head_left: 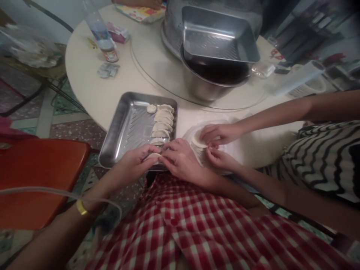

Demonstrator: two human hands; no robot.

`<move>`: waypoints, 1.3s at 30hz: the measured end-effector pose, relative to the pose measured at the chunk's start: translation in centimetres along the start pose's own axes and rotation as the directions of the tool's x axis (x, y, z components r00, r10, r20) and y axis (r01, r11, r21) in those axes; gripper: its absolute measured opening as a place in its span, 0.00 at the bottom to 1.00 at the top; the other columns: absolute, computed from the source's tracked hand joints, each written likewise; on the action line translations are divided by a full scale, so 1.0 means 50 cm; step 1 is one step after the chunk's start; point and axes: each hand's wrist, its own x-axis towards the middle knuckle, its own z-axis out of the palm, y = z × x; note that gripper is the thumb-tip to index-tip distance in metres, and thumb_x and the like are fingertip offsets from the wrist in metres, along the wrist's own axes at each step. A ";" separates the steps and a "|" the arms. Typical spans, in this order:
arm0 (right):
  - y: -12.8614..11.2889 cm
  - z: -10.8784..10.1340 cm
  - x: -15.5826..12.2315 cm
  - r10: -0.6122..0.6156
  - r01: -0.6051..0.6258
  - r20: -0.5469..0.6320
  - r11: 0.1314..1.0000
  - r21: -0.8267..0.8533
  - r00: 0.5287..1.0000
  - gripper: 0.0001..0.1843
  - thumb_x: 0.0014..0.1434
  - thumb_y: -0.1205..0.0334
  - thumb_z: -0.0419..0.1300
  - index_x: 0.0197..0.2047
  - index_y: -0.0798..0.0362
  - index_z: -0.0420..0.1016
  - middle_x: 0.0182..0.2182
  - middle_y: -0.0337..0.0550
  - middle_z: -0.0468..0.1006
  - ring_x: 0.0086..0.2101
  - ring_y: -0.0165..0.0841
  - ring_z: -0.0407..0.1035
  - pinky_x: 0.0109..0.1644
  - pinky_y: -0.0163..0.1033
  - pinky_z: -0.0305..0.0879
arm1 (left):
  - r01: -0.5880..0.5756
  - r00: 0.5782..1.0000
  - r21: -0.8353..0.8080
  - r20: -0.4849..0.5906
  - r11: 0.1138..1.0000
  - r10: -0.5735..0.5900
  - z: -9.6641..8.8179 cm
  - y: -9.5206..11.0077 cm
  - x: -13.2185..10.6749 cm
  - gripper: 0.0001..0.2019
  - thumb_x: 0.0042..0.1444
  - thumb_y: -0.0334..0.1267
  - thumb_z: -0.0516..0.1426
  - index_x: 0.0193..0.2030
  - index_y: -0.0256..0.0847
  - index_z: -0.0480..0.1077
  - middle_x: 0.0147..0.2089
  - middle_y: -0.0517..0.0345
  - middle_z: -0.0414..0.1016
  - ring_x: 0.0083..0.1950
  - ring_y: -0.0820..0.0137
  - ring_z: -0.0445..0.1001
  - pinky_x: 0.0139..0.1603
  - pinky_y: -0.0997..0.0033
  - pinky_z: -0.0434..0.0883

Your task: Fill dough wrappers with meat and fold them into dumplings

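Pale crescent-shaped dough dumpling (pixel 153 156): held at the near end of the silver rectangular metal tray (pixel 123 129)
Left hand (pixel 136 160): fingertips closed on its left end
Right hand (pixel 181 157): fingertips pinching its right end
Tray row: pale folded dumplings (pixel 163 120), right side
Labels: clear plastic bottle (pixel 95 24), small round jar (pixel 111 55) on white round bench (pixel 81 71); print too blurred to read
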 end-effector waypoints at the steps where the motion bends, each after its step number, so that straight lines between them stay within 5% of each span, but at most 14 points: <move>1: 0.000 0.004 -0.002 0.009 -0.008 0.025 1.000 -0.006 1.000 0.15 0.67 0.58 0.53 0.37 0.53 0.80 0.41 0.44 0.80 0.41 0.36 0.64 0.47 0.44 0.59 | -0.011 1.000 0.057 0.014 0.998 0.011 -0.001 -0.001 0.000 0.12 0.56 0.46 0.56 0.44 0.45 0.73 0.41 0.57 0.80 0.40 0.64 0.76 0.42 0.67 0.70; 11: 0.000 0.009 -0.009 -0.005 0.009 0.119 0.999 -0.032 0.993 0.16 0.67 0.57 0.53 0.37 0.53 0.81 0.40 0.45 0.78 0.42 0.38 0.61 0.47 0.46 0.55 | -0.093 0.993 0.451 0.107 0.888 0.050 0.000 -0.013 0.003 0.13 0.61 0.44 0.49 0.43 0.46 0.74 0.40 0.56 0.81 0.40 0.63 0.77 0.41 0.68 0.69; 18: 0.008 0.006 -0.005 -0.039 0.046 0.142 0.998 -0.052 0.989 0.16 0.67 0.58 0.53 0.33 0.52 0.79 0.36 0.46 0.75 0.43 0.38 0.59 0.47 0.47 0.53 | -0.062 0.998 0.501 0.028 0.863 0.055 -0.014 -0.031 -0.014 0.17 0.62 0.46 0.50 0.52 0.46 0.73 0.48 0.51 0.80 0.46 0.60 0.77 0.46 0.64 0.68; 25: 0.009 -0.003 0.006 -0.043 0.059 0.197 0.995 -0.074 0.979 0.14 0.65 0.59 0.54 0.31 0.53 0.77 0.35 0.47 0.75 0.42 0.39 0.58 0.45 0.48 0.53 | -0.044 0.999 0.599 0.047 0.799 0.019 -0.029 -0.042 0.002 0.14 0.58 0.47 0.54 0.33 0.44 0.77 0.32 0.51 0.78 0.34 0.60 0.73 0.36 0.65 0.63; 31: 0.009 0.003 0.008 -0.034 0.049 0.183 0.996 -0.079 0.982 0.15 0.66 0.60 0.53 0.33 0.53 0.78 0.34 0.48 0.75 0.41 0.40 0.59 0.44 0.48 0.54 | -0.110 0.993 0.661 0.112 0.742 0.047 -0.037 -0.040 0.012 0.16 0.60 0.46 0.50 0.28 0.43 0.74 0.30 0.51 0.77 0.32 0.63 0.71 0.33 0.67 0.59; 36: 0.010 -0.009 0.003 -0.020 0.027 0.123 0.998 -0.055 0.992 0.13 0.65 0.60 0.54 0.35 0.51 0.79 0.34 0.48 0.75 0.42 0.40 0.60 0.45 0.48 0.56 | -0.094 0.992 0.757 0.123 0.646 0.000 -0.048 -0.038 0.005 0.18 0.62 0.49 0.49 0.34 0.43 0.76 0.34 0.50 0.79 0.35 0.62 0.74 0.33 0.67 0.60; 39: 0.013 -0.037 -0.007 0.010 -0.006 0.076 0.999 -0.053 0.997 0.14 0.67 0.59 0.53 0.36 0.50 0.79 0.36 0.47 0.76 0.42 0.40 0.60 0.46 0.48 0.58 | -0.107 0.992 0.743 0.129 0.660 0.015 -0.052 -0.041 0.004 0.20 0.64 0.50 0.47 0.40 0.42 0.77 0.38 0.50 0.80 0.37 0.62 0.75 0.35 0.67 0.62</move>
